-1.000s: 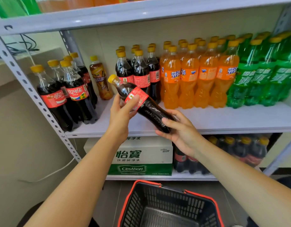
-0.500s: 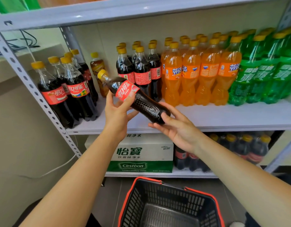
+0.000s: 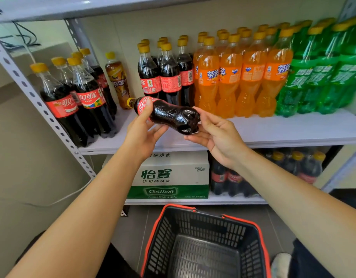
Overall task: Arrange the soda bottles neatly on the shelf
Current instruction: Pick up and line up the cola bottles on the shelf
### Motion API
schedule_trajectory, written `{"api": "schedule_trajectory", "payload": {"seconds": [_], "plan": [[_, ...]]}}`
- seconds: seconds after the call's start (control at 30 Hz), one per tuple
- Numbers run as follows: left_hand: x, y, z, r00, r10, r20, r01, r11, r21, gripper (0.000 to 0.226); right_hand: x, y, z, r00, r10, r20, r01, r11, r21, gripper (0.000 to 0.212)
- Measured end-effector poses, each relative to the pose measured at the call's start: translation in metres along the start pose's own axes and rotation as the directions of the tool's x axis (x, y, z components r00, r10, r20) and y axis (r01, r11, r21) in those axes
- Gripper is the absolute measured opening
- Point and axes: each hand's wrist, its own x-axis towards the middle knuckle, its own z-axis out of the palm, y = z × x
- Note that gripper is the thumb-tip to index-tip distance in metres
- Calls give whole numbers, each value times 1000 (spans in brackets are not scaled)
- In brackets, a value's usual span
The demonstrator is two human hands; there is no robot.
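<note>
One dark cola plastic bottle w/ red label, yellow cap (image 3: 169,115) held near-horizontal over front of white shelf board (image 3: 273,129); cap twd rear-left, base twd camera. L hand (image 3: 145,135): fingers curled round label section. R hand (image 3: 217,137): fingers straight, touching base, not wrapped.

I stand in a shop. Evidence: a metal shelf (image 3: 273,133) stocked with cola (image 3: 169,77), orange soda (image 3: 231,77) and green soda (image 3: 317,77) in rows, a water carton (image 3: 169,173), a shopping basket (image 3: 163,237) at my feet.
</note>
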Motion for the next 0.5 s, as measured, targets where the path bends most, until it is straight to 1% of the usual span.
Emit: {"api": "schedule_trajectory", "payload": {"seconds": [0.13, 0.27, 0.33, 0.4, 0.5], "plan": [[-2, -3, 1, 1000, -10, -5, 10, 999, -53, 40, -4, 1, 6, 996, -87, -12, 87, 996, -35, 54], [-3, -4, 1, 1000, 0, -11, -1, 997, -80, 39, -5, -2, 3, 996, -89, 20, 90, 993, -73, 60], [-3, -3, 0, 1000, -1, 0, 1, 996, -85, 38, -5, -4, -1, 996, -67, 53, 71, 995, -73, 62], [-3, -1, 0, 1000, 15, 5, -15, 997, -73, 35, -5, -4, -4, 997, -50, 54, 54, 996, -72, 58], [-4, 0, 2, 994, 106, -6, -106, 994, -4, 42, -4, -1, -8, 993, -99, -68, 84, 979, -188, 46]]}}
